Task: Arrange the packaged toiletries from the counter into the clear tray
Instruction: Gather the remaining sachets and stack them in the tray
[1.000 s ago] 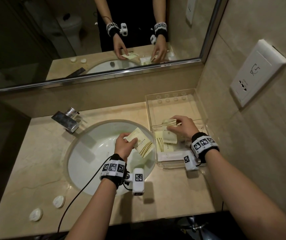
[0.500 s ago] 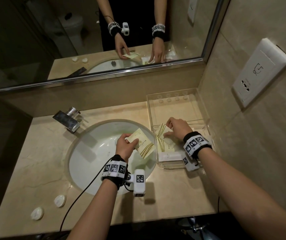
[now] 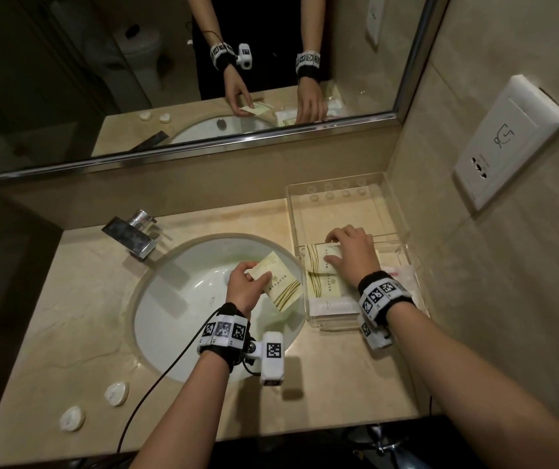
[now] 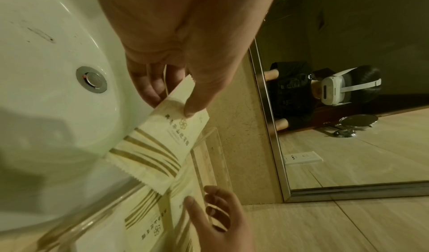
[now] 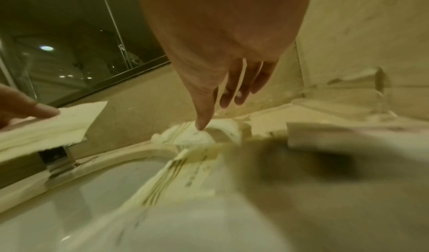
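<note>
Packet point(image 3: 279, 282): pinched by left hand point(image 3: 246, 288) fingers over sink point(image 3: 176, 299) (beside tray).
Tray point(image 3: 396, 211): right hand point(image 3: 352, 255) fingers spread flat, pressing packets point(image 3: 320, 282) inside.

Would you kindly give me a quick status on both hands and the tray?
Left hand pinches a packet over the sink. Right hand presses packets flat in the clear tray. Nothing blocking.

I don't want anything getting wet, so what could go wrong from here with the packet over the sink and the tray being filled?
The left hand pinches the packet by one corner over the sink; a slip could drop it into the bowl. The right hand presses packets in the tray, which sits by the sink's edge; a hard push might shift it.
</note>
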The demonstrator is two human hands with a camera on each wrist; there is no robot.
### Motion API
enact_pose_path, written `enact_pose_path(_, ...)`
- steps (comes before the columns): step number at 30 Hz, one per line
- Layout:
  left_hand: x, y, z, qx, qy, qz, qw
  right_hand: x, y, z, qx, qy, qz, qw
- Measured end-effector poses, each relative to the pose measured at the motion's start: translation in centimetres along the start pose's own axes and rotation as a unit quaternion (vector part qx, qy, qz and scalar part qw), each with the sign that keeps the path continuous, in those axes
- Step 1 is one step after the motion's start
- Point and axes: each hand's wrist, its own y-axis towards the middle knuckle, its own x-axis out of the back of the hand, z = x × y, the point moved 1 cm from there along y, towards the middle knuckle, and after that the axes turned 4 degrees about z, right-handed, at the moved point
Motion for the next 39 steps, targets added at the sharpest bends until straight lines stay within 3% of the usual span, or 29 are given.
enact_pose_path(4, 0.2, 0.1, 0.0, 0.0, -0.007, -0.003, 1.0, -1.4, -1.9, -0.8, 0.013, 0.038, -0.024, 0.999)
enact_pose_path(8, 0.5, 0.1, 0.0, -0.002, -0.002, -0.006, 1.0, -1.8, -2.6, -0.7, 0.045, 0.037, 0.008, 0.998)
enact_pose_path(20, -0.1, 0.2, 0.0, 0.001, -0.015, 0.008, 1.0, -2.6, -2.3, -1.2, 0.021, 0.131, 0.034, 0.991)
enact_pose_path(28, -1.7, 0.4, -0.5, -0.003, -0.04, 0.031, 0.999, -1.5, -2.6, -2.4, 0.009, 0.154, 0.011, 0.988)
enact_pose_path(30, -2.6, 0.4, -0.9, 0.001, -0.067, 0.044, 0.997, -0.5, -2.6, -1.4, -0.004, 0.241, -0.029, 0.97)
enact_pose_path(31, -3.1, 0.5, -1.2, 0.005, -0.083, 0.047, 0.995, 0.2, -2.6, -0.7, -0.026, 0.316, -0.03, 0.948)
enact_pose_path(33, -4.0, 0.5, -1.5, 0.011, -0.107, 0.051, 0.993, 1.2, -2.6, 0.5, -0.058, 0.437, 0.018, 0.897)
enact_pose_path(39, -6.1, 0.8, -2.9, -0.033, -0.051, 0.093, 0.994, 2.4, -1.9, 0.1, -0.041, 0.46, 0.14, 0.876)
